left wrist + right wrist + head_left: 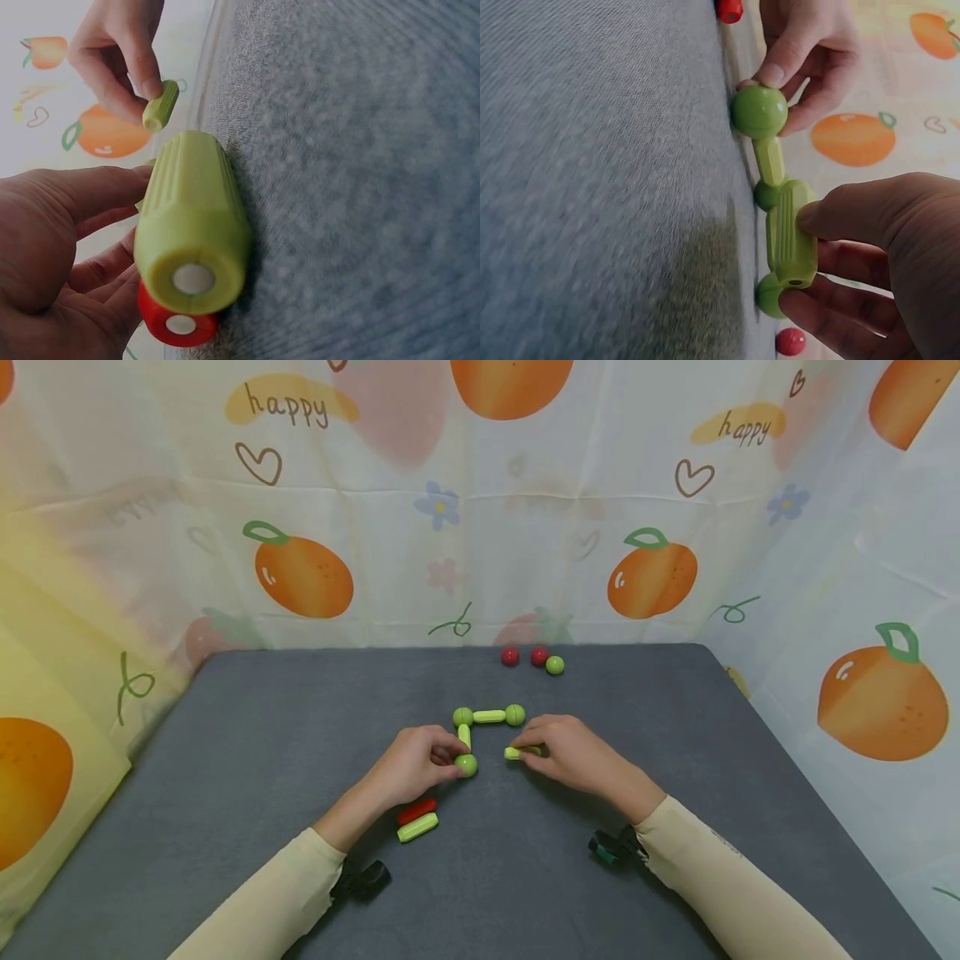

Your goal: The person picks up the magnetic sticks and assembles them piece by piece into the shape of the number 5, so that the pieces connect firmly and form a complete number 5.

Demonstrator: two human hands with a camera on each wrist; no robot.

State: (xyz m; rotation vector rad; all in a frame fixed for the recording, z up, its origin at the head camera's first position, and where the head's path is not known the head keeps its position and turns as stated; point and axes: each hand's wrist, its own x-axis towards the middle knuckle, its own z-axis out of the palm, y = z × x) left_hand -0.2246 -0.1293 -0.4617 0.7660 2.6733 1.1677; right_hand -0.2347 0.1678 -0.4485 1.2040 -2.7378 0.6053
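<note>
My left hand pinches the near green ball of an L-shaped chain on the table. From that ball a light green rod runs back to a corner ball, where another rod leads right to a third green ball. Between thumb and fingers my right hand holds a loose light green rod, just in front of the third ball. In the left wrist view, a separate light green rod lies close to the camera and hides part of the left fingers.
Nearer me, left of centre, a red rod and a light green rod lie side by side. Two red balls and a green ball sit near the back edge of the grey table. A printed curtain stands behind.
</note>
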